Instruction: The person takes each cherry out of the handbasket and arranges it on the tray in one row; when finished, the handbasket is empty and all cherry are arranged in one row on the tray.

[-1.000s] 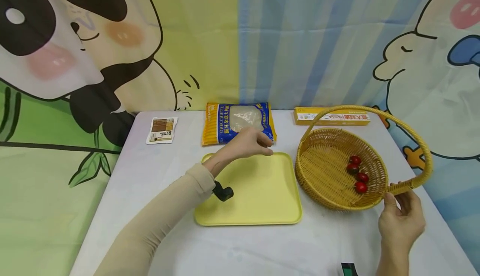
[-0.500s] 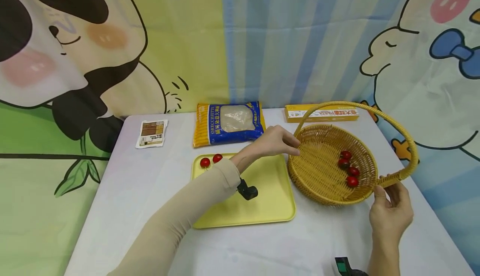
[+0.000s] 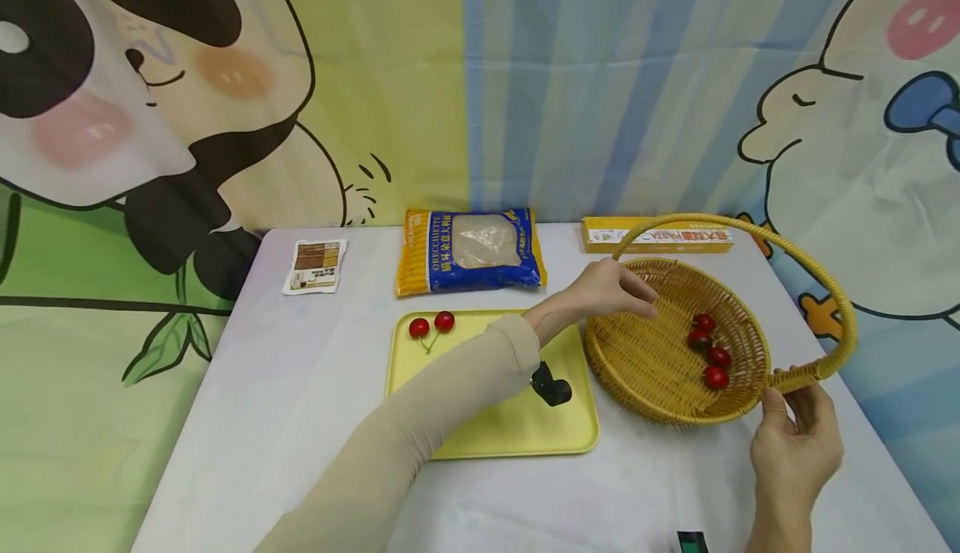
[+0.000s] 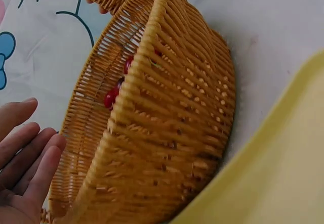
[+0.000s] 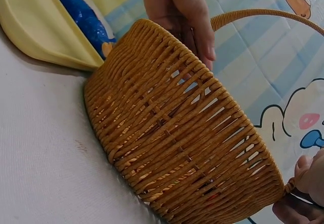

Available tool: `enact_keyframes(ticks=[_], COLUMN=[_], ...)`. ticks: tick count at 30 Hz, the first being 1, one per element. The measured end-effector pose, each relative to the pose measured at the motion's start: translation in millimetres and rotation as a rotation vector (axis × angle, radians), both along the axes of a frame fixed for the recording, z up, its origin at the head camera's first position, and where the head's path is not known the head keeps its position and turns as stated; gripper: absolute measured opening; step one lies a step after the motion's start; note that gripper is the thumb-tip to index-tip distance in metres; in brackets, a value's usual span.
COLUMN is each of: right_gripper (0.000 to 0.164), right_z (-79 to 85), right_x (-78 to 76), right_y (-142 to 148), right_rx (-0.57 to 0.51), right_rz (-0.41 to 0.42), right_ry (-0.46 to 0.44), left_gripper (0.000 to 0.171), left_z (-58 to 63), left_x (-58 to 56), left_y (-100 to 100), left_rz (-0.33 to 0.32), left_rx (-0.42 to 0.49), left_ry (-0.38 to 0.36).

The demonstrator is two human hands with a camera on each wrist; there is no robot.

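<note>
My left hand hovers over the left side of a wicker basket, its fingers loosely bent and holding nothing. In the left wrist view its fingers are apart from the cherries. Several red cherries lie inside the basket, toward the right. My right hand grips the base of the basket's handle at the right rim. Two cherries with joined stems rest in the far left corner of a yellow tray. My left forearm covers part of this tray.
Behind the tray lies a blue and yellow bag of orecchiette pasta. A yellow pasta box is at the back right, behind the basket. A small white packet lies at the back left. A printed cloth hangs behind the table.
My left hand has moved right, from above the tray to above the basket, uncovering the two cherries on the tray. The right hand keeps its grip on the basket handle.
</note>
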State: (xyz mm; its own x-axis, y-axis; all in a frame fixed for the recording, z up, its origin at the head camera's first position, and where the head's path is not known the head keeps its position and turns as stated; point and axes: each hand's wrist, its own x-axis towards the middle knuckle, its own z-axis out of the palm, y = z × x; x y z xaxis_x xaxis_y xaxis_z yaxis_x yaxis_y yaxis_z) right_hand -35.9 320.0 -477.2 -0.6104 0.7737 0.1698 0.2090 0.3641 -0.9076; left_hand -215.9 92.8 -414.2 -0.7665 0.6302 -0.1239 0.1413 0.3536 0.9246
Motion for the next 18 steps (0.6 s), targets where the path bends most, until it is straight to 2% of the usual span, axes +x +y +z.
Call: enact_keyframes(ticks=[5,10,18], right_gripper=[0.044,0.044,0.045], right_z=[-0.8,-1.8,-3.7], right_x=[0.0,0.7,0.3], right_y=[-0.6,-0.2,-1.4], right_rx=[-0.008,0.000,-0.016], right_rz=[-0.007,-0.007,-0.002], right_ry=[0.008,0.026,0.019], left_gripper=[0.020,0.022,0.012], left_z=[-0.6,-2.1,-9.0], left_x=[1.4,4.2,5.9], left_y=[18.8,36.4,59.8], left_rz=[0.037,0.061,0.152], left_rx=[0.041,0.037,-0.001], left_ry=[-0.091,-0.172,-0.228])
